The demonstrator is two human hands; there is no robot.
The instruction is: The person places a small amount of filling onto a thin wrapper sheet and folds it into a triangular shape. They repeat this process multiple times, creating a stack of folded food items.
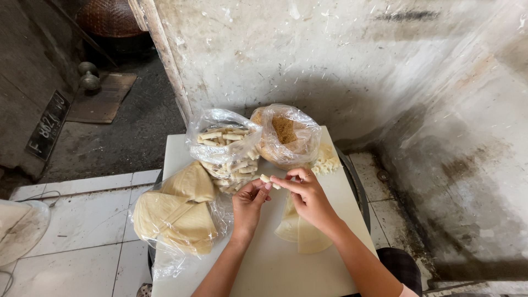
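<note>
Hands meet over the middle of a white worktop [264, 269]. The left hand [248, 204] and the right hand [308, 195] both pinch the same small pale stick of food [268, 180] between their fingertips, so each is closed on it, one at each end. The stick is held just above the board, in front of two plastic bags.

Under the right hand lies a thin cream wrapper sheet [301, 234], flat on the worktop, partly covered by the wrist. At the left side of the board there is a clear bag of folded wrapper sheets [176, 212] – they are pale yellow and triangular, and the bag hangs a little over the edge. Behind the hands stands an open clear bag of pale sticks [226, 149], the same kind as the one being held. Just beside it, to the right and touching it, is a second bag with brown crumbs [286, 135]. A small heap of pale cut pieces [325, 162] lies on the board right of that bag, near the far corner.

The worktop rests on something round and dark – only its rim shows. Around it are white floor tiles [82, 231], stained, and a rough grey wall [357, 60] behind. At the far left, a dark plate with characters leans on the wall, and a woven basket [107, 17] sits at the top.
</note>
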